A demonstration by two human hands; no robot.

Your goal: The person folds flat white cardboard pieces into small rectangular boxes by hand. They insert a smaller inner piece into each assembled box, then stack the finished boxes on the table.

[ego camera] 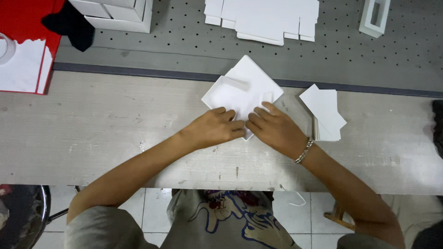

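red tray [27,18] is sitting in the upper left of the frame, with white sheets [20,64] lying in it and a black cloth [69,23] draping over its right edge. white boxes [120,14] are standing just right of that, at the top. a pale wooden table [92,133] is running across the middle of the frame. at centre, the left hand [214,129] is pressing down on the near corner of a folded white card piece [242,90], fingers curled and pressed together on it. the right hand [274,129] is pinching the same corner, with a bracelet [303,151] showing at the wrist. both hands are covering the card's lower tip. flat white blanks [263,18] are lying at top centre on the grey perforated mat [184,41]. right of the hands, a stack of white cards [325,113] is resting apart from them. a white frame [374,16] is standing in the upper right.
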